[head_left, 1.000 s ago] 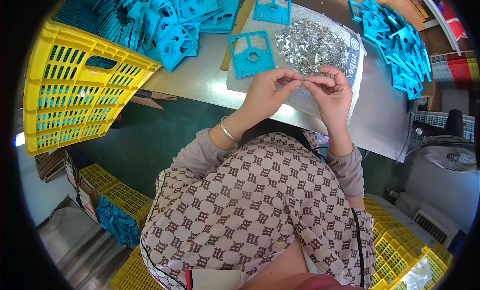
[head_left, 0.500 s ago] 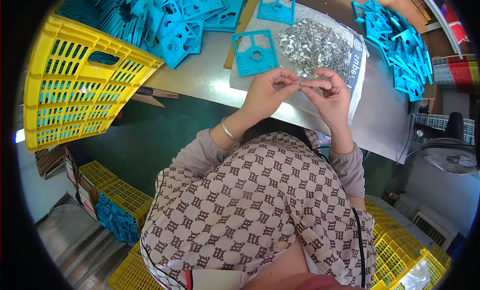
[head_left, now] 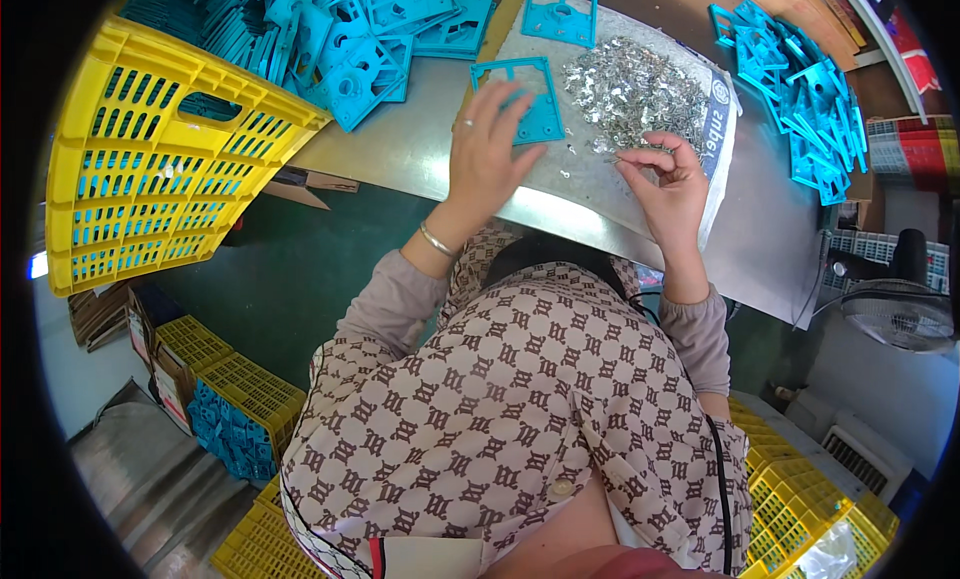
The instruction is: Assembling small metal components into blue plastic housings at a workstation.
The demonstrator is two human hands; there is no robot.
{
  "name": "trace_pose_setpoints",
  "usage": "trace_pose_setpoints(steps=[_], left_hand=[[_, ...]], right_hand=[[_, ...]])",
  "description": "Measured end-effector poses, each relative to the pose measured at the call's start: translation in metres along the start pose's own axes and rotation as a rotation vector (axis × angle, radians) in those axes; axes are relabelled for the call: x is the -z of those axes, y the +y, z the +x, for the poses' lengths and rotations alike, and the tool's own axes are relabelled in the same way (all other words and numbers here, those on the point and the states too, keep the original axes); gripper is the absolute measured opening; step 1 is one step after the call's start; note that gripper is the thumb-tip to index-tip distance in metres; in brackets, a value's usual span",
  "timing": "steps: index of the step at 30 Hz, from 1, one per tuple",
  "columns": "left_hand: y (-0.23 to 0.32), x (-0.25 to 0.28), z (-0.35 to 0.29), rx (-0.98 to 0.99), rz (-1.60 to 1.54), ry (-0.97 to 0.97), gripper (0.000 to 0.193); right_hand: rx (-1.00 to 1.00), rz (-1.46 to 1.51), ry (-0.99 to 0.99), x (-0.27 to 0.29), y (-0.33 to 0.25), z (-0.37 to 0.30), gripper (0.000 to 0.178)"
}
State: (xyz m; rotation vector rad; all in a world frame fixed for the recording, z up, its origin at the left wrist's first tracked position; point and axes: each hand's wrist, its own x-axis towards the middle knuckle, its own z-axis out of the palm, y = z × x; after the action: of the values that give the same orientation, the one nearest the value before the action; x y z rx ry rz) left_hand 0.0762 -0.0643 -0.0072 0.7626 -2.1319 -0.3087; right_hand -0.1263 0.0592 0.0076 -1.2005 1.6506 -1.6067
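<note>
My left hand (head_left: 488, 151) is open with its fingers spread, reaching over the near edge of a blue plastic plate (head_left: 545, 119). That plate has a round hole and a large window, and my fingers hide part of it. My right hand (head_left: 672, 184) pinches thumb and forefinger together on a small metal piece (head_left: 616, 160), mostly covered by the fingertips. Just beyond it lies a heap of small shiny metal pieces (head_left: 640, 89) on a pale sack (head_left: 590, 194). A second blue plate (head_left: 560, 12) rests at the sack's far end.
At the left stands a yellow slotted crate (head_left: 190, 169) beside a pile of blue plates (head_left: 350, 79). More blue plates (head_left: 800, 89) are heaped at the table's right. A small fan (head_left: 900, 309) sits low on the right. Further yellow crates (head_left: 255, 394) stand behind me on both sides.
My hands have parted. The left has let go at the fingertips, opened and moved left over the near blue plate; the right stays by the metal heap, still pinching.
</note>
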Motion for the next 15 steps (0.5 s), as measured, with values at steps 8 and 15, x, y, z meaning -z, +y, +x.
trace_pose_setpoints(steps=[8, 15], left_hand=[[-0.006, -0.001, 0.005, -0.012, -0.038, -0.115, 0.073], [0.030, 0.022, 0.016, -0.072, -0.242, -0.068, 0.078]], right_hand=[[0.022, -0.235, -0.041, -0.014, -0.011, 0.001, 0.043], [0.412, -0.495, 0.006, -0.025, -0.031, -0.001, 0.023]])
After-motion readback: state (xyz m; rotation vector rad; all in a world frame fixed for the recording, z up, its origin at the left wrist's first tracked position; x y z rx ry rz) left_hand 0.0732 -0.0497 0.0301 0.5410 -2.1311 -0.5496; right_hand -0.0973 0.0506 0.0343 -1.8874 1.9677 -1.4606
